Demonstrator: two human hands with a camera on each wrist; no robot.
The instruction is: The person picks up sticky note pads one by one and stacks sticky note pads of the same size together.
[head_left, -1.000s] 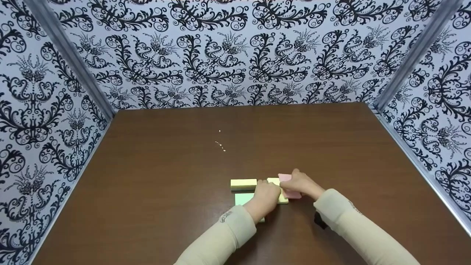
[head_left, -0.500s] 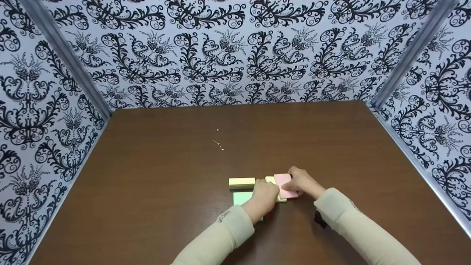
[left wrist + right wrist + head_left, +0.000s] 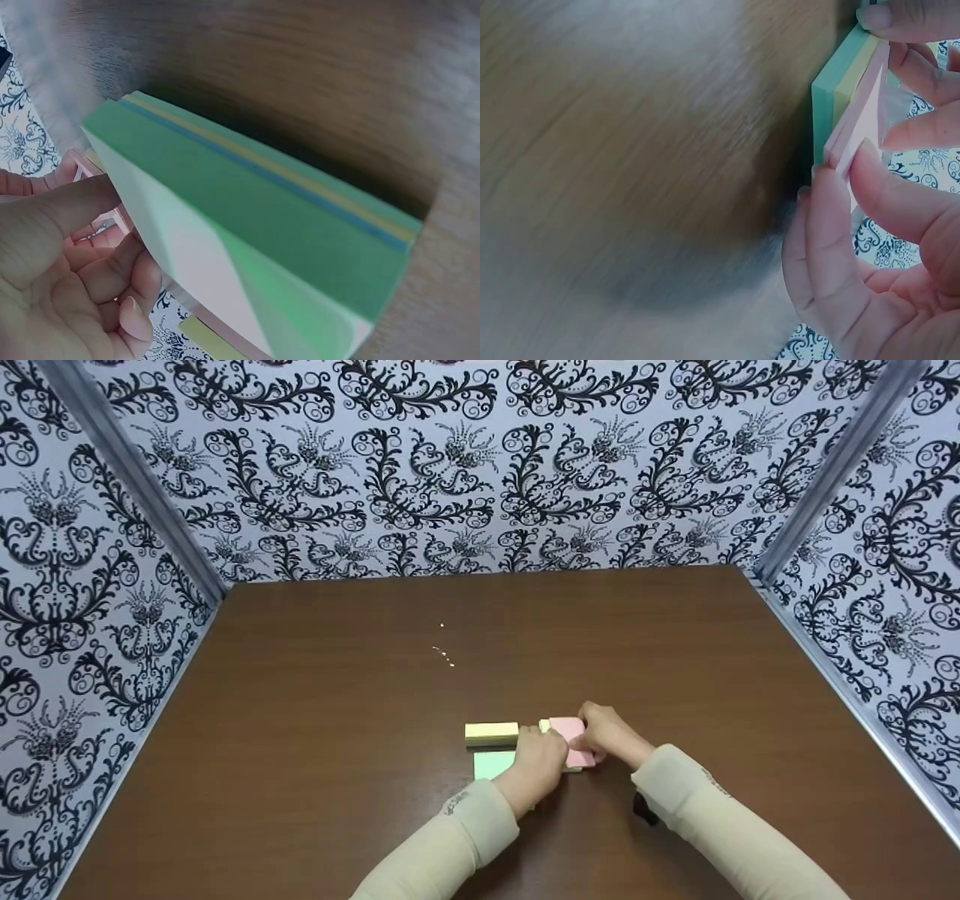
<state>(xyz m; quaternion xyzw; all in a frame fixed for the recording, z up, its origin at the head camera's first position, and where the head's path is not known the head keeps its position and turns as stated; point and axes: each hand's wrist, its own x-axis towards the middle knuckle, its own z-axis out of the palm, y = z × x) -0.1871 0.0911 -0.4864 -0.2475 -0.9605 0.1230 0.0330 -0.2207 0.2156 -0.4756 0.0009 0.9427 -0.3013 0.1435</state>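
My right hand pinches a pink sticky note pad by its right side, thumb on top. The pad lies over a yellow pad, whose left edge peeks out. In the right wrist view a green layer shows beneath the yellow one, and the pink pad slants slightly against them. My left hand grips the left side of this stack, its thumb tip at the edge in the right wrist view. Left of it lies a thick green pad, partly under my left hand; blue and yellow stripes run along its side.
A yellow block of notes lies behind the green pad. Small pale marks dot the brown table farther back. Patterned walls enclose the table at the back and both sides. A black device sits under the right wrist.
My right hand has slid the pink pad leftward over the yellow one, covering most of it, and the pad now lies flatter. The left hand has stayed in place.
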